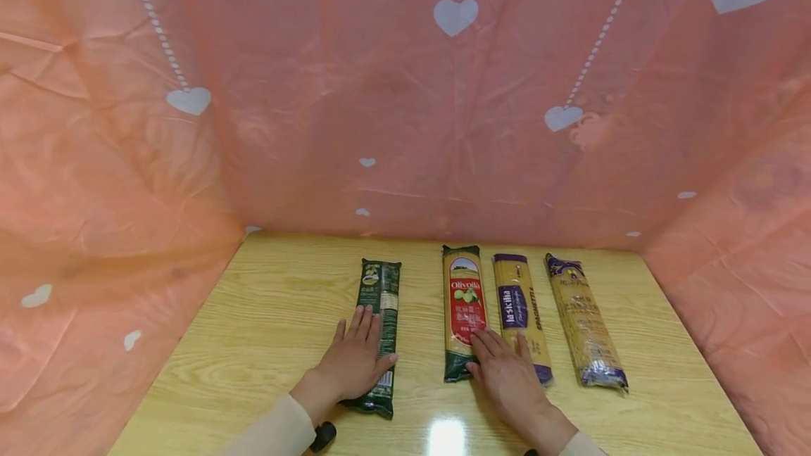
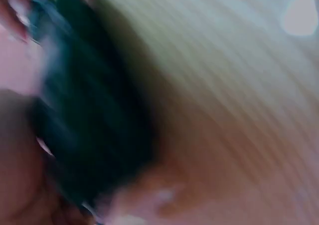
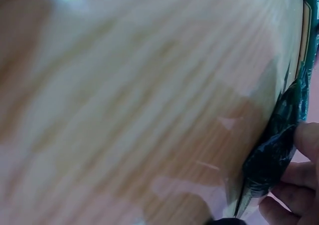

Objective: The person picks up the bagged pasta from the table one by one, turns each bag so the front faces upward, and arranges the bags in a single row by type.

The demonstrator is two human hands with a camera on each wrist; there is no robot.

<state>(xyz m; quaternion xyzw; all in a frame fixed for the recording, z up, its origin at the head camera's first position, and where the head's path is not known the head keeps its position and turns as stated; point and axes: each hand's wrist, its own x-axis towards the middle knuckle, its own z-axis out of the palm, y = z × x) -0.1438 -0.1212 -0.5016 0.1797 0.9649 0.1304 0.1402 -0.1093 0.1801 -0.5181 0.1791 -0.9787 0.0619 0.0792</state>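
My left hand [image 1: 356,364] rests on a dark green spaghetti packet [image 1: 379,322], fingers stretched along it and thumb at its right side. In the left wrist view the green packet [image 2: 94,105] is blurred. To the right, my right hand [image 1: 510,378] touches the lower part of a red-labelled Olivoila spaghetti packet [image 1: 465,301] with its fingers, the thumb at the packet's edge. Part of that hand covers the lower left of a purple-labelled la sicilia spaghetti packet [image 1: 516,294]. The right wrist view has the red-labelled packet's green end [image 3: 276,140] beside the fingers [image 3: 296,192].
Farthest right lies another spaghetti packet [image 1: 586,322] with purple ends, slightly slanted. All the packets lie on a wood-grain table [image 1: 253,343]. A pink cloth [image 1: 405,111] with white hearts hangs behind the table and along both sides.
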